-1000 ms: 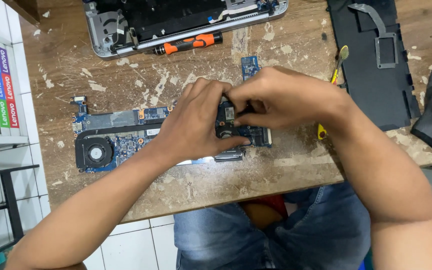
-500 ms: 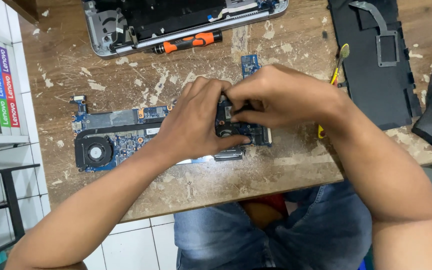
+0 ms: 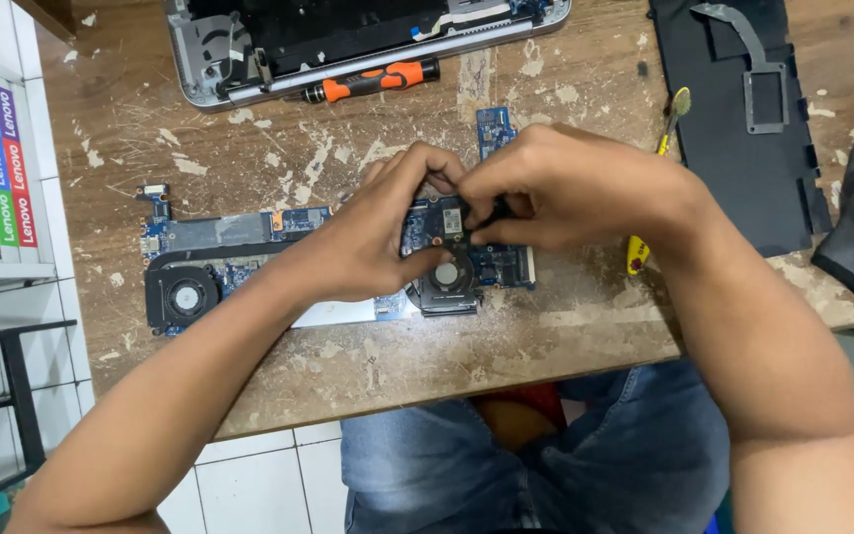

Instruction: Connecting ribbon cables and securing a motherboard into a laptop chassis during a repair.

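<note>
Right now both hands meet over the long blue laptop circuit board with two round black fans [image 3: 249, 257], which lies flat on the scratched, paint-flecked wooden tabletop [image 3: 368, 366]. The left hand [image 3: 378, 237] presses down on the board's middle, thumb by the right-hand fan, apparently to steady it. The right hand [image 3: 565, 188] has its fingertips pinched together on a small part at the board's top edge; the part itself is hidden. Beyond them rest an orange-and-black screwdriver [image 3: 373, 81] against the opened silver laptop shell [image 3: 200, 59], and a black plastic cover panel [image 3: 743, 129] lies near the right hand.
</note>
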